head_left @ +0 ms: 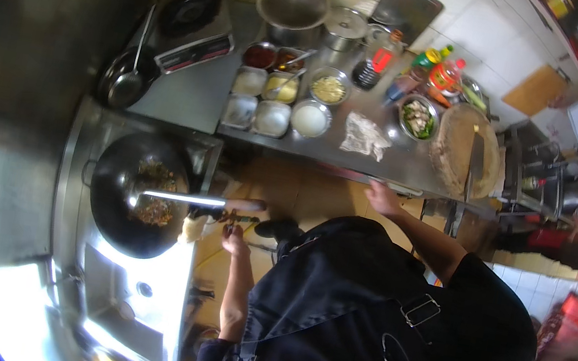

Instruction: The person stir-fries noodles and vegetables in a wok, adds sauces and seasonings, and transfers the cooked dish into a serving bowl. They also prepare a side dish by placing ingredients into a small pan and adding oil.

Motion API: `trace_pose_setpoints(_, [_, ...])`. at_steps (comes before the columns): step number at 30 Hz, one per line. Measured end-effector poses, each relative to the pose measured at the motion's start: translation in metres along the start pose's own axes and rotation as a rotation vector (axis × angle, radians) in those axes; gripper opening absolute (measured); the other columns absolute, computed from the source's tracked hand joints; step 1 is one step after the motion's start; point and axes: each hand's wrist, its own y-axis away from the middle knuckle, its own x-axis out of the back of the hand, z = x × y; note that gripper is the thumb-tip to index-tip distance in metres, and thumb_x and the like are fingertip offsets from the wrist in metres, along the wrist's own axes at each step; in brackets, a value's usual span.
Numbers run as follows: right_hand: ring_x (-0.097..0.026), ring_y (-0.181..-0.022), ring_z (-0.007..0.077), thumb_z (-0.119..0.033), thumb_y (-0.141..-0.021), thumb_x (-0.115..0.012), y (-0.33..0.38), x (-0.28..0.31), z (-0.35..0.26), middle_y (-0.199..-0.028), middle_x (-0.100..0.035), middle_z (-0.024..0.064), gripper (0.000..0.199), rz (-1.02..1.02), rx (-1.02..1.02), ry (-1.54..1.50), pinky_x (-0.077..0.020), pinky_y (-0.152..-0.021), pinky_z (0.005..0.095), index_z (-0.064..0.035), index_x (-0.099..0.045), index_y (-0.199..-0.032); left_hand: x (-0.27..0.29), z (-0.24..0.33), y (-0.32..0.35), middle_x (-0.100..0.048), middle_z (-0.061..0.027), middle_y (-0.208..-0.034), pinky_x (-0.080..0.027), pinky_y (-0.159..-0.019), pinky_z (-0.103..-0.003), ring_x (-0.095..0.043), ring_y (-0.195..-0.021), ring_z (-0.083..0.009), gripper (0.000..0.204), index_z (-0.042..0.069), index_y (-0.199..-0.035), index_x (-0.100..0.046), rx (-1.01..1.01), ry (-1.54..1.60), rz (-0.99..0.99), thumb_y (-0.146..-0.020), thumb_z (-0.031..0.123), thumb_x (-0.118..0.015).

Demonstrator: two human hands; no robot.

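Note:
My left hand (235,239) reaches to the stove's front edge, fingers curled at a small dark lever (243,219) just under the wooden end of a ladle handle (248,206). Whether it grips the lever is unclear. The ladle's shiny shaft (179,196) lies across a black wok (107,215) holding browned stir-fried food (154,210). My right hand (381,196) rests flat on the front edge of the steel counter (323,157), holding nothing.
On the counter stand several seasoning tins (260,99), a bowl of greens (419,118), sauce bottles (444,73), a crumpled bag (365,136), lidded pots (293,7) and a round chopping board with a cleaver (477,162). A portable burner (189,22) and pan (122,80) sit at left.

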Motion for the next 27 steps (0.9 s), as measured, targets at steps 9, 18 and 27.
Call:
trace_pose_setpoints(9, [-0.074,-0.079,0.0295,-0.022,-0.097,-0.065,0.321,-0.025,0.328,-0.088,-0.073,0.0112,0.018,-0.023,-1.347,-0.620,-0.0593,-0.058,0.0450,-0.0060,-0.072,-0.102,-0.257,-0.041,0.128,-0.073,-0.0132,-0.110,-0.055,-0.087,-0.041,-0.067,-0.094,-0.0303,0.040,0.003,-0.127,-0.067,-0.726,-0.939,-0.594,-0.093,0.022,-0.076])
trace_pose_setpoints(18, [-0.077,-0.077,0.0267,-0.015,-0.101,-0.061,0.423,-0.064,0.357,-0.094,-0.067,0.0095,0.014,0.382,-1.418,-1.324,-0.0658,-0.055,0.0408,-0.0051,-0.069,-0.108,-0.539,-0.117,0.191,-0.017,-0.0299,-0.170,-0.013,-0.122,-0.073,-0.016,-0.151,-0.0613,0.080,0.023,-0.159,-0.046,-0.906,-1.828,-0.787,-0.092,0.064,-0.062])
trace_pose_setpoints(27, [-0.062,-0.059,0.0171,-0.017,-0.095,-0.059,0.473,0.012,0.324,-0.076,-0.061,0.0074,0.015,0.916,-1.283,-1.263,-0.0501,-0.050,0.0335,-0.0047,-0.059,-0.103,-0.588,-0.080,0.216,-0.057,-0.0188,-0.131,-0.050,-0.090,-0.054,-0.060,-0.112,-0.0361,0.049,0.011,-0.132,-0.057,-0.829,-1.855,-0.541,-0.092,0.037,-0.070])
